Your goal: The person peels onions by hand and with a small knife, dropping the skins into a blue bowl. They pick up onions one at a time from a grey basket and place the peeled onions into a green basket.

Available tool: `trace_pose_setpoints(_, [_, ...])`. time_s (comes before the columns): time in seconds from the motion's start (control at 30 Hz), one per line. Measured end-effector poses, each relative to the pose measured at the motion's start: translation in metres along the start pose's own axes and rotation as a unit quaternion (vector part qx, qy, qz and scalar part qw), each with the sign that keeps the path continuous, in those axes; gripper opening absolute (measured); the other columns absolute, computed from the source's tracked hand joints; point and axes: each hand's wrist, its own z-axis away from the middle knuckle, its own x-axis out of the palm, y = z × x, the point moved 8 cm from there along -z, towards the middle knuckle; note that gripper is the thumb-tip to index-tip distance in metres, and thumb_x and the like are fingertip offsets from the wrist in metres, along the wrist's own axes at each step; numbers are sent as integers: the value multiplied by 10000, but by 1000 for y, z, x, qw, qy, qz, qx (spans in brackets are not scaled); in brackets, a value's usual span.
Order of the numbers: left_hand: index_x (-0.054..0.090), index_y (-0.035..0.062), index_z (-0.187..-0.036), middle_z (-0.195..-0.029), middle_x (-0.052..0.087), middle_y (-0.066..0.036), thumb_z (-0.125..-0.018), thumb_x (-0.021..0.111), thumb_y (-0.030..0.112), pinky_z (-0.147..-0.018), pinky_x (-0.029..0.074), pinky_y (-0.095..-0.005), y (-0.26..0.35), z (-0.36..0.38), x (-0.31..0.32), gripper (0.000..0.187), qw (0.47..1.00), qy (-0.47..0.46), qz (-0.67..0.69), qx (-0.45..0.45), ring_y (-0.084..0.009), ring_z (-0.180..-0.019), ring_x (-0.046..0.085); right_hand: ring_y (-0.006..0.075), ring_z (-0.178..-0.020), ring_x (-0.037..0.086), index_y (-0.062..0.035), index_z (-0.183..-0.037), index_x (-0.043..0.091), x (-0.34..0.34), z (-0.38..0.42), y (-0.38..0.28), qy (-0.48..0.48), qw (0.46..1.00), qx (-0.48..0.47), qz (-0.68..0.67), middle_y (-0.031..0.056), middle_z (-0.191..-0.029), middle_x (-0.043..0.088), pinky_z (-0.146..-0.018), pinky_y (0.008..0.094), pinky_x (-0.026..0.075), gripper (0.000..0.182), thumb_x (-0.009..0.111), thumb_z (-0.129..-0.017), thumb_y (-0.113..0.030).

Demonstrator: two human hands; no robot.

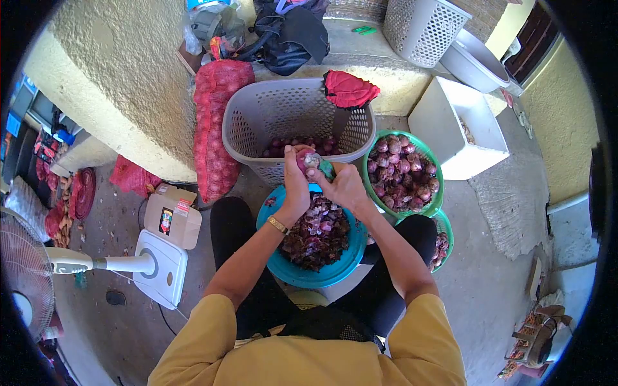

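My left hand (297, 186) is closed around a red onion (310, 160), held up over the near rim of the grey basket. Right beside it, my right hand (347, 190) is closed with its thumb at the onion. A small green tool (327, 170) shows at the right fingers; its kind is mostly hidden. Beneath both hands, between the knees, stands a blue basin (355, 248) full of dark onion skins (315, 241). The grey perforated basket (257, 106) has several peeled-looking onions (302, 145) at its bottom. On the right, a green basket (438, 168) is heaped with red onions (400, 168).
A red net sack of onions (219, 128) leans left of the grey basket. A red cloth (351, 89) hangs on its rim. A white box (457, 135) stands at right, another green basket (447, 225) below. A fan (32, 276) and cardboard box (170, 215) lie left.
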Motion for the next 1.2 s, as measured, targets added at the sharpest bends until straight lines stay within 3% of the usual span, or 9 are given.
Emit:
trace_pose_setpoints(0.07, [565, 60, -994, -872, 576, -31, -1026, 276, 526, -731, 455, -257, 17, 10, 4, 549, 995, 42, -44, 79, -117, -783, 544, 405, -730, 664, -70, -1007, 722, 0, 0, -8, -4, 999, -11, -51, 208, -761, 676, -626, 455, 530, 559, 720, -767, -575])
trace_pose_setpoints(0.3, [555, 58, -1011, -877, 563, -30, -1026, 276, 533, -778, 450, -263, 14, 13, 3, 551, 996, 64, -6, 56, -123, -808, 541, 406, -694, 660, -76, -937, 735, 5, -3, -1, -20, 1000, 7, 3, 193, -708, 666, -598, 461, 519, 554, 710, -762, -601])
trace_pose_setpoints(0.37, [554, 63, -1007, -868, 556, -29, -1028, 277, 529, -760, 453, -261, 5, 12, -1, 542, 996, 74, 50, 6, -121, -791, 535, 298, -473, 542, 33, -735, 645, 5, 0, -4, 18, 1000, -12, -19, 186, -552, 562, -498, 404, 441, 598, 700, -815, -557])
trace_pose_setpoints(0.5, [558, 67, -1011, -868, 559, -29, -1031, 284, 513, -732, 462, -258, 11, 13, -5, 524, 995, 97, 22, 27, -122, -778, 535, 273, -470, 528, 56, -701, 619, 9, 5, -16, 54, 993, -6, -108, 202, -545, 543, -501, 410, 435, 641, 673, -839, -567])
trace_pose_setpoints(0.6, [563, 68, -1015, -870, 564, -26, -1037, 286, 496, -740, 470, -260, 25, 14, -4, 511, 990, 100, -30, 99, -124, -787, 543, 409, -669, 652, -18, -885, 698, 28, 6, 0, -29, 988, 86, -126, 225, -700, 645, -598, 429, 499, 449, 672, -865, -466])
trace_pose_setpoints(0.8, [586, 65, -1074, -914, 601, -38, -1028, 314, 521, -814, 494, -317, 31, 9, 13, 533, 996, 5, 21, 91, -154, -845, 589, 325, -561, 628, 15, -830, 687, 4, -15, 9, -62, 986, 21, -152, 215, -615, 607, -576, 400, 485, 502, 676, -860, -485])
trace_pose_setpoints(0.87, [574, 56, -1123, -924, 607, -49, -1030, 299, 527, -836, 500, -326, 23, 6, 23, 554, 994, -104, -27, -1, -162, -853, 595, 66, -544, 427, 43, -744, 660, 0, -17, 22, -116, 990, 41, -75, 37, -522, 523, -501, 339, 414, 549, 661, -894, -484])
trace_pose_setpoints(0.9, [555, 36, -1112, -946, 609, -49, -1021, 305, 555, -737, 493, -266, 20, 6, 22, 583, 992, -118, -36, -21, -122, -821, 581, 90, -521, 425, 40, -745, 662, -5, -17, 19, -116, 989, 43, -81, 57, -515, 519, -506, 342, 422, 553, 674, -876, -498])
trace_pose_setpoints(1.2, [554, 85, -1037, -875, 600, -35, -1006, 297, 592, -694, 500, -284, 9, -1, 9, 570, 998, -34, -45, 24, -134, -765, 588, 359, -611, 635, 22, -815, 680, -9, -9, -4, -21, 1000, -14, -8, 221, -667, 629, -579, 417, 477, 512, 754, -781, -484])
